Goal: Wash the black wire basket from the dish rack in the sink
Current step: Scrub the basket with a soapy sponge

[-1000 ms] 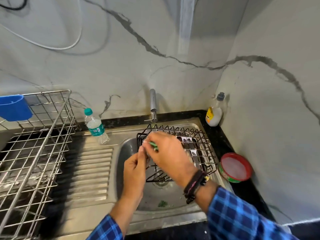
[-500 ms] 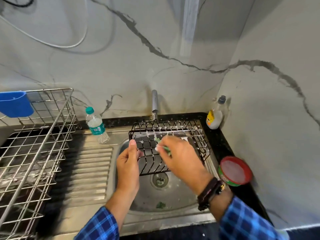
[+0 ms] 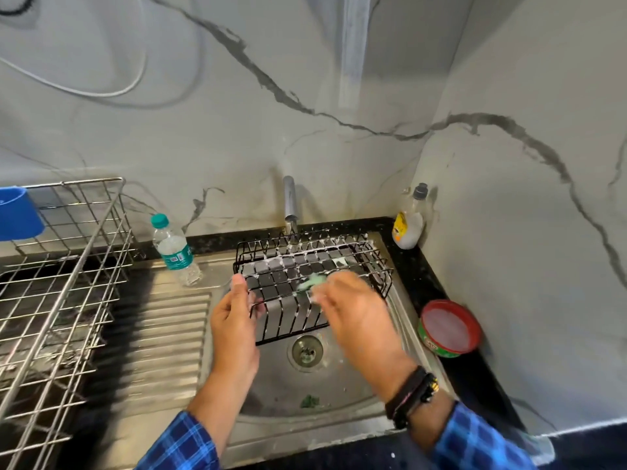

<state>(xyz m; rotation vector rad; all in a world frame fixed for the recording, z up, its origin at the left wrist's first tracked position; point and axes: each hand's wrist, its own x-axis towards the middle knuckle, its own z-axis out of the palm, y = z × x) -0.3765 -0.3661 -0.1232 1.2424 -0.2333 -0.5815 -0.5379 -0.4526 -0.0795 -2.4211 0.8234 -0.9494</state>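
While your left hand (image 3: 234, 323) grips the left edge of the black wire basket (image 3: 305, 262) above the sink (image 3: 339, 395), your right hand (image 3: 356, 317) pinches a green scrubber (image 3: 310, 282) against it.

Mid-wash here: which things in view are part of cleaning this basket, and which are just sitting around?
In use: black wire basket, held at its left edge by the left hand; green scrubber in the right hand; sink; tap.
Lying about: water bottle, steel dish rack, blue cup, yellow-labelled bottle, red-lidded tub.
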